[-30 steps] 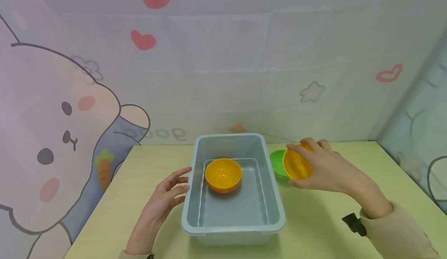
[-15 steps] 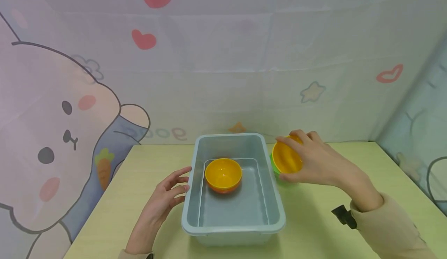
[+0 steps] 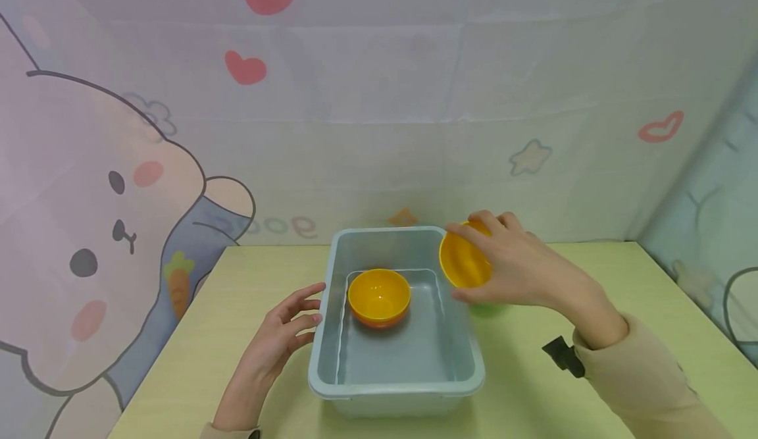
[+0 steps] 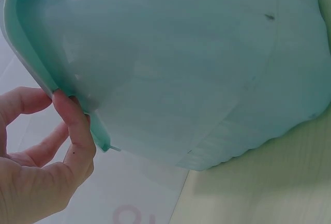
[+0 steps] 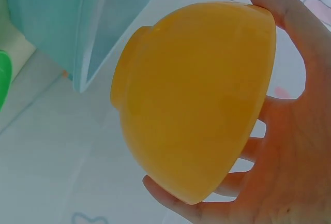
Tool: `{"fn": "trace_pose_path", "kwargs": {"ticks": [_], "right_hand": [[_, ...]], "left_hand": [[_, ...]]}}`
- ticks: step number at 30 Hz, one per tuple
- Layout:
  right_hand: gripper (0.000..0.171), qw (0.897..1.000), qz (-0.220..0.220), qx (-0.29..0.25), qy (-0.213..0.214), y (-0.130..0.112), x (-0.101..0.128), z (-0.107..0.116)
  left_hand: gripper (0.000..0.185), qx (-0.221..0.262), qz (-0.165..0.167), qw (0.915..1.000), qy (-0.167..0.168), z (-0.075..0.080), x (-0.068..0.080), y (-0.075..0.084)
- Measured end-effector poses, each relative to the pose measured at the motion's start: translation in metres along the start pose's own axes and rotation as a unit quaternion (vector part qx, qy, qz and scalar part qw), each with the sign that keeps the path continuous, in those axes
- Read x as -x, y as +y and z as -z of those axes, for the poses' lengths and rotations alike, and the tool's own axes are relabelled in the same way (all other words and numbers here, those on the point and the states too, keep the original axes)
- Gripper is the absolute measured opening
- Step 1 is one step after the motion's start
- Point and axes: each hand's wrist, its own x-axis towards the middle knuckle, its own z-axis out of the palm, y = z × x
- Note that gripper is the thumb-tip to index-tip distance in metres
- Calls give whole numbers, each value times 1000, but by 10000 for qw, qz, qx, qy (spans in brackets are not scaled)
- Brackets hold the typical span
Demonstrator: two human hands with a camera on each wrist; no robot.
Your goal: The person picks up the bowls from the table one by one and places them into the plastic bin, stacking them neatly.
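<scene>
The person's right hand (image 3: 512, 261) pinched a round, smooth yellow bowl (image 5: 201, 100) by its rim, thumb on one side and fingers spread across the other, so that the bowl hung tipped on its side above the right edge of a pale blue-green rectangular plastic tub (image 3: 408, 389), with a gap between the two. The left hand (image 3: 278, 330) had its fingers loosely spread, the tips touching the tub's left rim as if to steady it. To my eye, the step in hand was bringing that bowl in over the tub, and the next move called for clearing the rim and turning the bowl level before letting go. Inside the tub, toward the back and left, sat one upright bowl, yellow within and orange below (image 3: 379, 296); whether that was a single bowl or two nested, I couldn't tell. Outside, just beyond the tub's right side, a bright green bowl (image 5: 4, 79) stood on the pale yellow tabletop (image 3: 266, 271), mostly hidden behind the right hand and its bowl.
</scene>
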Motion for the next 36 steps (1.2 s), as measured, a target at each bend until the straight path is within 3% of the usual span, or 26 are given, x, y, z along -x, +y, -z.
{"fn": "trace_pose_path", "kwargs": {"ticks": [26, 36], "right_hand": [[79, 9979, 386, -308, -418, -33, -42, 7], [82, 9961, 303, -331, -763, -47, -60, 5]], "left_hand": [[53, 30, -8, 10000, -35, -2, 1, 2], [53, 49, -2, 10000, -21, -2, 1, 2]]}}
